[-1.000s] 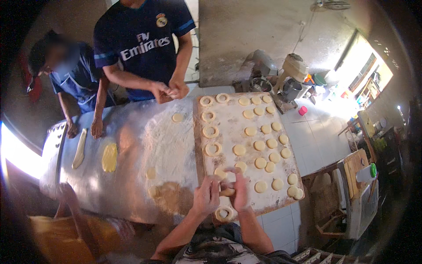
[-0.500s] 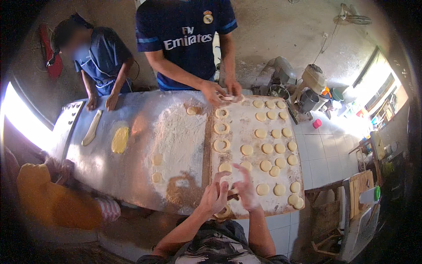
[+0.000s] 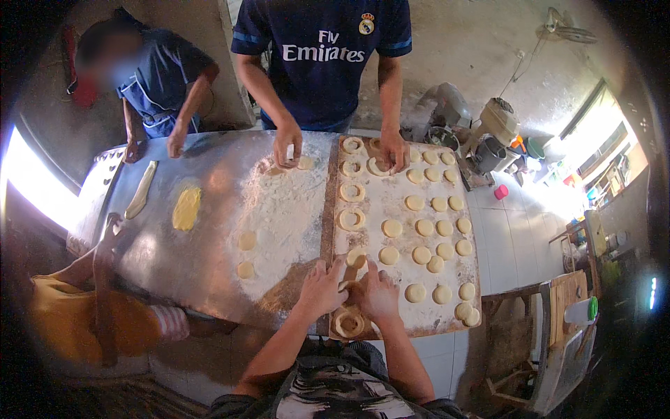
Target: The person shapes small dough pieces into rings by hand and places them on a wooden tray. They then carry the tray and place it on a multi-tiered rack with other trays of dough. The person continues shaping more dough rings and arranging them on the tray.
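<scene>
My left hand (image 3: 321, 288) and my right hand (image 3: 379, 293) meet low over the floured board (image 3: 405, 321), near its front edge. Their fingers are closed around a dough ring (image 3: 346, 285), mostly covered by the thumbs and fingers. Just beyond my fingertips lies a flat dough round (image 3: 356, 258). Closer to me, another dough ring (image 3: 349, 323) rests by the board's edge. Several finished-looking rings, such as one dough ring (image 3: 351, 220), line the board's left side. Several flat dough rounds (image 3: 425, 228) cover its right side.
Across the table, a co-worker holds a small white tool (image 3: 290, 151) over the floured metal tabletop (image 3: 230, 279) and touches dough with the other hand. Yellow fat (image 3: 187, 208) and a long dough strip (image 3: 142, 190) lie leftward. Two other people stand at the left. A wooden stand (image 3: 569, 300) is at right.
My hands have come down toward the board with the dough ring, fingers closer together. The co-worker opposite has parted their hands, one moving left over the flour, the other staying over the board.
</scene>
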Demonstrator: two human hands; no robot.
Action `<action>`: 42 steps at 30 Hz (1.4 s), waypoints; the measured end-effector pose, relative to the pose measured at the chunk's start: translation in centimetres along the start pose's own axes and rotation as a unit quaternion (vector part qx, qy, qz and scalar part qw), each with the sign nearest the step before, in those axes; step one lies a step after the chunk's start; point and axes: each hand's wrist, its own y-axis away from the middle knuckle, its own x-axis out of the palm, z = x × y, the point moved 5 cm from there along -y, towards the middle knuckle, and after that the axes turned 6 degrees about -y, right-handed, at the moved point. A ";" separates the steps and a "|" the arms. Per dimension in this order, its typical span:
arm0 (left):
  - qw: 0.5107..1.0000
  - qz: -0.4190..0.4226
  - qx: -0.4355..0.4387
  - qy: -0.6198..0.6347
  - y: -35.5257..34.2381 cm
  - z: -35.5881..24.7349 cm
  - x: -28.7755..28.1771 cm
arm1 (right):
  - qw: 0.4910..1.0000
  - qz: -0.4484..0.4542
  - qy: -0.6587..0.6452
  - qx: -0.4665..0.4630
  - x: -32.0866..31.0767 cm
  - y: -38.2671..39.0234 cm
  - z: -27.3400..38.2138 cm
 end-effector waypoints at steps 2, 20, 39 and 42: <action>0.998 -0.056 0.011 -0.006 0.1 -0.5 -0.6 | 0.999 -0.025 0.000 0.023 0.0 0.0 0.7; 0.961 -0.175 0.101 0.189 -3.7 5.7 -5.2 | 0.980 -0.072 -0.181 0.030 -1.2 -9.2 2.5; 0.890 -0.255 0.035 0.376 -1.5 20.6 -14.8 | 0.875 0.101 -0.463 -0.096 7.2 -17.3 20.3; 0.900 -0.228 0.072 0.365 -0.7 19.3 -16.8 | 0.840 0.120 -0.525 -0.067 6.4 -16.0 21.5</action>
